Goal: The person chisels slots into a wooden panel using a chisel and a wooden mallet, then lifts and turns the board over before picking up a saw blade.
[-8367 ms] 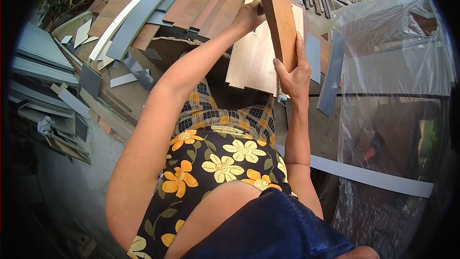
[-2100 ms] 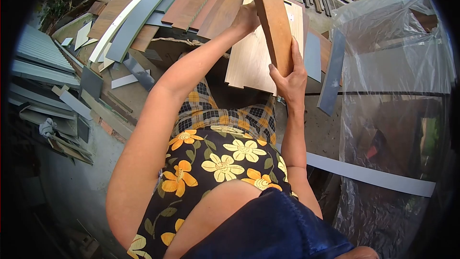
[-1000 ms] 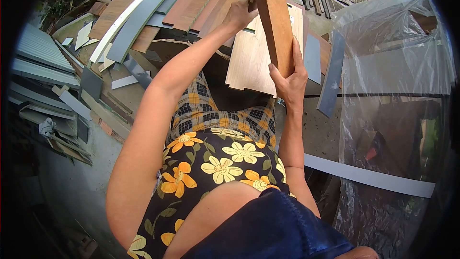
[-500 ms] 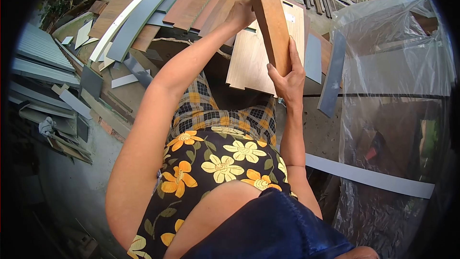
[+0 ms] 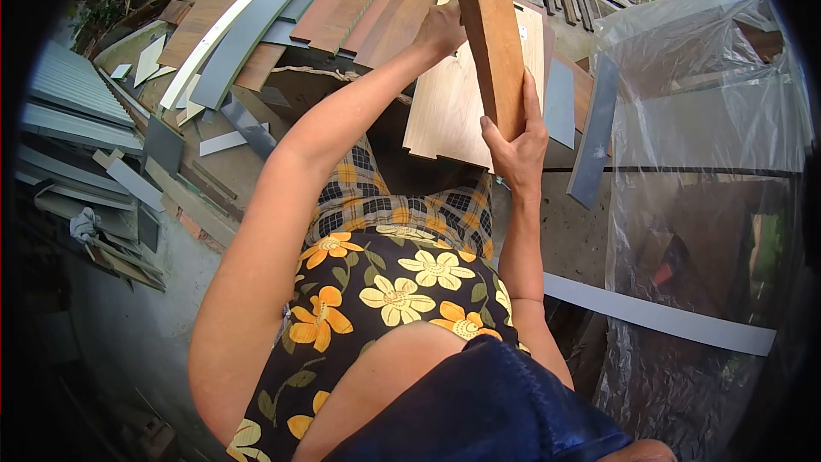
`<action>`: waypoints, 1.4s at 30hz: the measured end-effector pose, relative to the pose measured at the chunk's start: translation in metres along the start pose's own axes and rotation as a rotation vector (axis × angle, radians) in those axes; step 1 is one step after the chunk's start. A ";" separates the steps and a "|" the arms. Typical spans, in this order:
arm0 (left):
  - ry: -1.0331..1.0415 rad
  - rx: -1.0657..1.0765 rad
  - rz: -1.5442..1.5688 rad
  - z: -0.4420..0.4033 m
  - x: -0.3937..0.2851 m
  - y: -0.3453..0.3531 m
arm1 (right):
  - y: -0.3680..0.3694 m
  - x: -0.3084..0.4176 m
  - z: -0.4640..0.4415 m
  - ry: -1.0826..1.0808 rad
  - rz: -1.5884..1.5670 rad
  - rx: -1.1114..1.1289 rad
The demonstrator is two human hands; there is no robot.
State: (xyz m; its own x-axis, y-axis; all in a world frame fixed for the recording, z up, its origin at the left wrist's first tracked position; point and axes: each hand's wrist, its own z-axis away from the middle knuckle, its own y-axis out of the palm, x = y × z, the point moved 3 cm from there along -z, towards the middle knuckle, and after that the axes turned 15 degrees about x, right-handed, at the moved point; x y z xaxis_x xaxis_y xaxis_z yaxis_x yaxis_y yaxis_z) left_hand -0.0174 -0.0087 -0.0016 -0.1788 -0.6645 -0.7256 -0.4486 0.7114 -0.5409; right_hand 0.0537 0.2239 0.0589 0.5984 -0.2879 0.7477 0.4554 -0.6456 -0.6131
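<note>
A thick reddish-brown wooden beam (image 5: pixel 489 26) stands slanted over a pale wooden board (image 5: pixel 449 120) and runs out of the top of the view. My right hand (image 5: pixel 520 144) holds its near end, thumb on the left and fingers along the right side. My left hand (image 5: pixel 440 30) is closed at the beam's left side, over the upper left part of the pale board. The beam hides the fingertips of my left hand, so what they grip cannot be made out. Dark notches show along the pale board's edges.
Brown planks (image 5: pixel 346 13) and long grey strips (image 5: pixel 248 34) lie at the upper left. Grey panels (image 5: pixel 81 103) are stacked at the far left. Clear plastic sheeting (image 5: pixel 701 120) covers the right side, with a pale strip (image 5: pixel 658 315) across it. A dark grey board (image 5: pixel 594 133) leans near my right hand.
Since half a second ago, my left hand has moved slightly right and down along the beam's side. The beam and my right hand have shifted slightly right.
</note>
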 end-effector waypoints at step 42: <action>-0.110 0.103 0.077 0.005 -0.013 0.000 | -0.009 -0.001 0.001 0.025 0.144 0.023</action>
State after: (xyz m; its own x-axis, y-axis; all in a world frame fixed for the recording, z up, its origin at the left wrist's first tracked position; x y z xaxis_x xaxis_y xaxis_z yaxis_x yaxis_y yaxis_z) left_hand -0.0103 0.0008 0.0060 -0.1096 -0.5817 -0.8060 -0.3445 0.7828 -0.5181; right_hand 0.0492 0.2307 0.0638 0.6423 -0.3935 0.6577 0.3814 -0.5802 -0.7196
